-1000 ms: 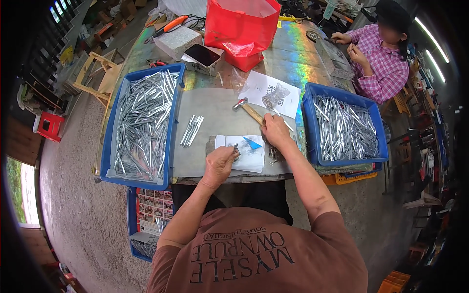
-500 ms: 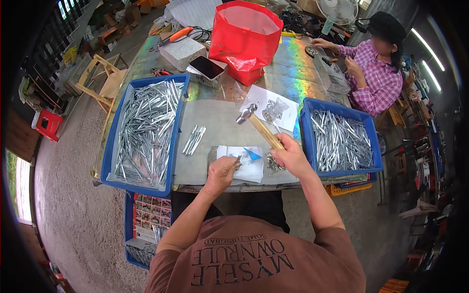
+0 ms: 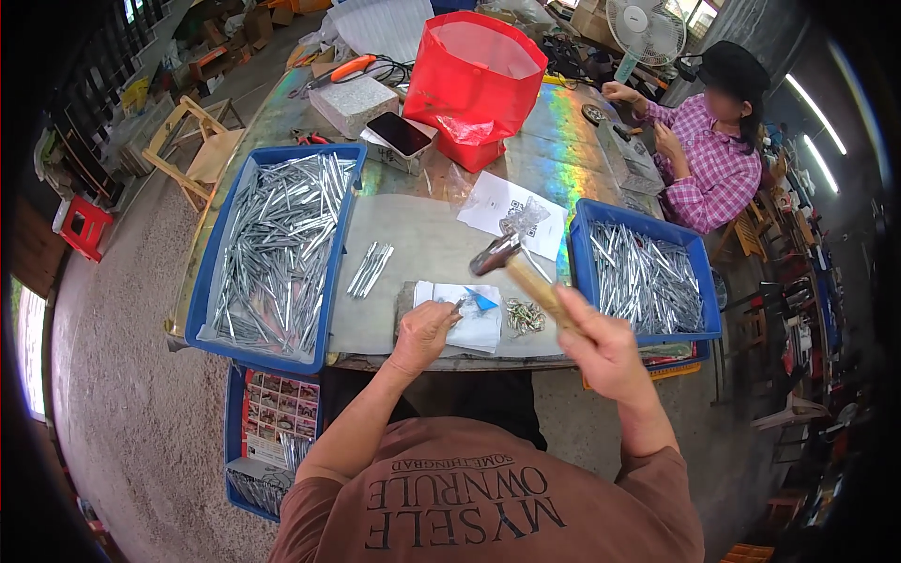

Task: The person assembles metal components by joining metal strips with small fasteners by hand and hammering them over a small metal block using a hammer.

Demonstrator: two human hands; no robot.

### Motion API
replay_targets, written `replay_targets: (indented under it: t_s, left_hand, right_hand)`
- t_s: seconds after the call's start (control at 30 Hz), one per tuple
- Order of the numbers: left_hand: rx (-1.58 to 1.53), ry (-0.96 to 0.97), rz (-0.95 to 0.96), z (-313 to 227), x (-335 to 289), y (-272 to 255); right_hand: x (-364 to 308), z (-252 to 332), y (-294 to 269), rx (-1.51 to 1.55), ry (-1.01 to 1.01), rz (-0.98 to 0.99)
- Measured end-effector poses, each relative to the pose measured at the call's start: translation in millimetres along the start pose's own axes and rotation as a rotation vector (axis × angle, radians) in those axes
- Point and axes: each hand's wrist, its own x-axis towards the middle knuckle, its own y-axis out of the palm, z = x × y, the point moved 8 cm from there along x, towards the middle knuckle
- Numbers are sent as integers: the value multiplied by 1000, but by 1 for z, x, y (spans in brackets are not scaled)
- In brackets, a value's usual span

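My right hand (image 3: 605,345) is wrapped round the wooden handle of a hammer (image 3: 533,283). The metal head, a little blurred, hangs above the table beyond the white paper pad (image 3: 481,330). On the pad's left side rests my left hand (image 3: 425,332), its fingers pinched on a small dark piece too small to name. A small blue triangular piece (image 3: 481,299) lies by those fingertips. Under the pad shows the edge of a grey block (image 3: 404,302). Small shiny metal pieces (image 3: 525,317) are heaped right of the pad, and several slim metal rods (image 3: 371,270) lie left of it.
Blue trays of metal rods flank the work spot, one at left (image 3: 195,314) and one at right (image 3: 648,214). Farther back stand a red bag (image 3: 474,80), a phone (image 3: 398,133) on a block, and a printed sheet (image 3: 488,202). A person in a checked shirt (image 3: 718,174) sits at right.
My right hand has moved right and nearer to me, and the hammer head has swung right and nearer. The left hand keeps its pinch on the pad. The whole view has shifted slightly.
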Motion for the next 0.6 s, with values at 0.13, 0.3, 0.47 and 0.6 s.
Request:
replay_targets:
  t_s: [0.13, 0.3, 0.47, 0.6]
  left_hand:
    - [-3, 8, -22, -1, 0, -3]
    - [14, 11, 5, -4, 4, 3]
    - [28, -9, -9, -2, -2, -1]
    - [23, -25, -8, 1, -3, -3]
  right_hand:
    - [-4, 28, -26, 32, -87, -206]
    - [-4, -12, 25, -175, -40, 63]
    - [6, 27, -11, -142, -164, -49]
    - [-2, 54, -37, -108, -227, -193]
